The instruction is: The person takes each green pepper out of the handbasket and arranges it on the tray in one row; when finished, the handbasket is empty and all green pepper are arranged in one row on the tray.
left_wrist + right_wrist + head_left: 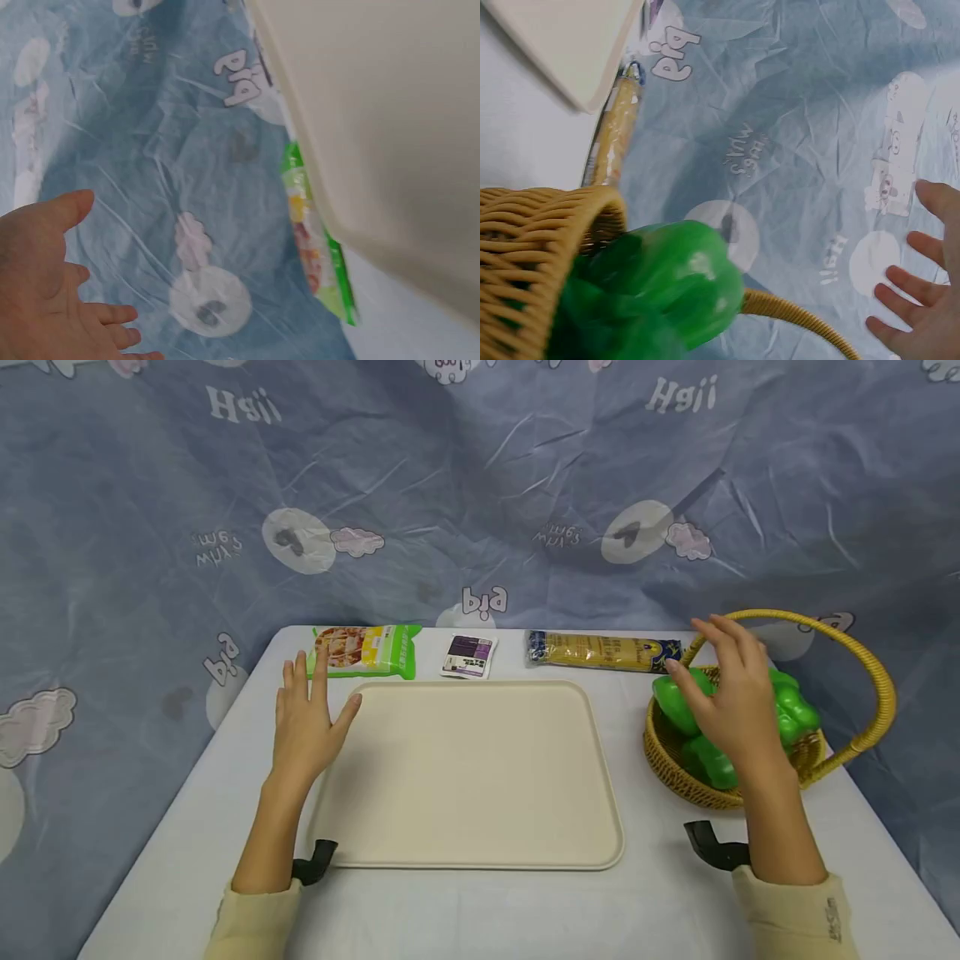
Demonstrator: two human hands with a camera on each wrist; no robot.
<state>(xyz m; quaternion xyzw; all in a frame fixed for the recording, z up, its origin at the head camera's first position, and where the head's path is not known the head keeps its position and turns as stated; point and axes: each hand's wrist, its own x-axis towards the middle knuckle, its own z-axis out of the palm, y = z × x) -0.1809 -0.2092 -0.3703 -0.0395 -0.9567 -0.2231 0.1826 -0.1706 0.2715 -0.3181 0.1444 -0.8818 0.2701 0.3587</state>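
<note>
In the head view my left hand (306, 731) is raised over the left edge of a cream tray (480, 777), fingers spread and holding nothing. My right hand (735, 702), also with spread fingers and nothing in it, hovers in front of a wicker basket (678, 777) at the right. Several green bell peppers (791, 706) fill the basket, partly hidden by that hand. The right wrist view shows a pepper (694, 281) at the basket's rim, with the hand (922, 292) apart from it. In the left wrist view the hand (60, 292) is away from the tray (390, 135).
Along the table's back edge lie a green food packet (363, 650), a small purple-and-white packet (468, 657) and a long yellow packet (603, 652). The basket's tall handle (885, 693) arches out to the right. A patterned blue-grey cloth (480, 485) hangs behind the white table (480, 914).
</note>
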